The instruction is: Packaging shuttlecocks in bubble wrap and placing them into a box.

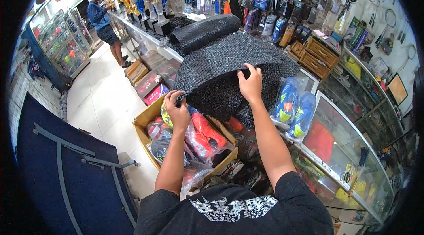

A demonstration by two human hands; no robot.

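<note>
A sheet of black bubble wrap (232,56) runs out from its roll (208,31) across the glass counter, its near edge raised. My left hand (178,109) pinches the left corner of that edge, above an open cardboard box (228,155). Farther right, my right hand (250,82) grips the same edge between thumb and fingers. The sheet sags in a dark fold between and below my hands. Inside the box lie bagged sports shoes, among them an orange-red pair (207,135). Right of the sheet, blue and yellow shoes (294,106) in clear plastic rest on the counter.
Trophies (155,6) stand along the counter's far left part. A person (103,24) is beside it on the tiled floor. Small wooden drawers (316,56) sit behind the sheet. Shoe boxes (154,91) are stacked at the counter's foot. A dark blue panel (73,168) occupies the left foreground.
</note>
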